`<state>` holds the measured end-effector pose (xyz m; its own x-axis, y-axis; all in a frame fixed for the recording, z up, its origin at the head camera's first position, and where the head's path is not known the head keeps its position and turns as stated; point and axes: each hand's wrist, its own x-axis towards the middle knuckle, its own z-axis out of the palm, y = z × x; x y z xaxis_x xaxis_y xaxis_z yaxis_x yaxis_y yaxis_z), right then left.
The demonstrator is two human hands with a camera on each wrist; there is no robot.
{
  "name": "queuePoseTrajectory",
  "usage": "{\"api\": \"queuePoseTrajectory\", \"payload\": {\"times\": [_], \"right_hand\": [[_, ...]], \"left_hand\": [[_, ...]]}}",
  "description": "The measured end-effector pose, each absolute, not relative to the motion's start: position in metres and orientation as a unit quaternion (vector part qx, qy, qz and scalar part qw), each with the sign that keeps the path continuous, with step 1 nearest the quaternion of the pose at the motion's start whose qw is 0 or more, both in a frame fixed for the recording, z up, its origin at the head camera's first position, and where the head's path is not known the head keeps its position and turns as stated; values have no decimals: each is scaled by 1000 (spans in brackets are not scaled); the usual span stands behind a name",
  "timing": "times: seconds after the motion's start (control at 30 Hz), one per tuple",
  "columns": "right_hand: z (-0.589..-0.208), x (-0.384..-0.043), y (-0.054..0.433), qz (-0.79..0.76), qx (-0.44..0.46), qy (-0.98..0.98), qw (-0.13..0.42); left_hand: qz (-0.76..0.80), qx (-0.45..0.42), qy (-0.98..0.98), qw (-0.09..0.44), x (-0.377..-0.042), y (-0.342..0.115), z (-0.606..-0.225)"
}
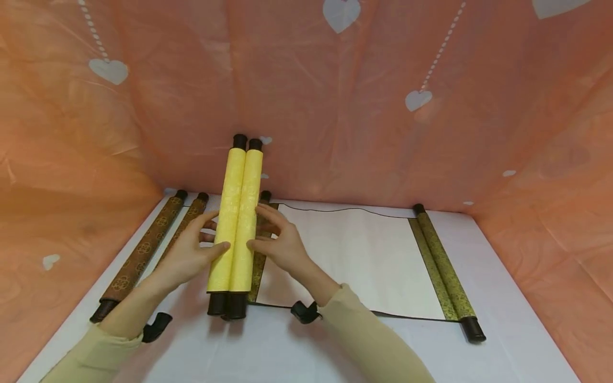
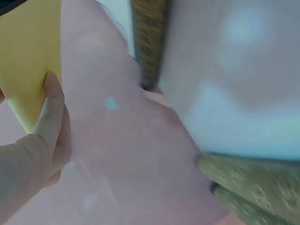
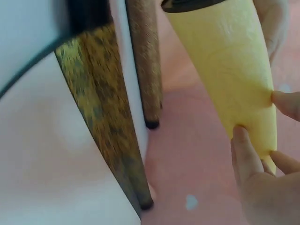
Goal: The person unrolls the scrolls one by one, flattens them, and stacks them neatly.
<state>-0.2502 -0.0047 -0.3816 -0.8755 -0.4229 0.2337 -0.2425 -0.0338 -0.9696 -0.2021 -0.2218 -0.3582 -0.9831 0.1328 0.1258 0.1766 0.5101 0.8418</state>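
Both hands hold up a yellow scroll (image 1: 234, 218) with two rolled halves side by side and black end knobs. It is tilted upright above the table. My left hand (image 1: 191, 252) grips its left roll, the thumb in front and fingers behind. On the right roll my right hand (image 1: 282, 239) has its thumb in front, with the fingers at its side and partly hidden. In the left wrist view, the yellow scroll (image 2: 33, 61) shows beside the left thumb. The right wrist view shows the scroll (image 3: 229, 61) between fingers of both hands.
A green-gold scroll (image 1: 445, 266) lies unrolled, its white sheet (image 1: 345, 255) spread across the table (image 1: 268, 351). At left rests a brown patterned scroll (image 1: 143, 250), slightly opened. Black curved objects (image 1: 304, 312) are near both forearms. A pink heart-patterned sheet (image 1: 297, 106) hangs behind.
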Motion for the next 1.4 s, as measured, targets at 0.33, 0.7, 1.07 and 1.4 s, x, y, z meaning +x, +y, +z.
{"api": "queuePoseTrajectory", "payload": {"times": [0.33,0.7,1.07,1.4], "right_hand": [[-365,-247,77,-694,-182,697,-21],[-362,-230,148,-651,-121,748,-45],[-377,-232,161,-616,-100,778,-78],[-397,-231,161,-634,-99,765,-55]], "left_hand": [[-563,-163,-809,51,-218,-138,-365],[-606,-199,-770,25,-214,-65,-380],[-600,-250,-760,1,-219,-44,-398],[-546,-244,-801,-7,-217,-47,-404]]}}
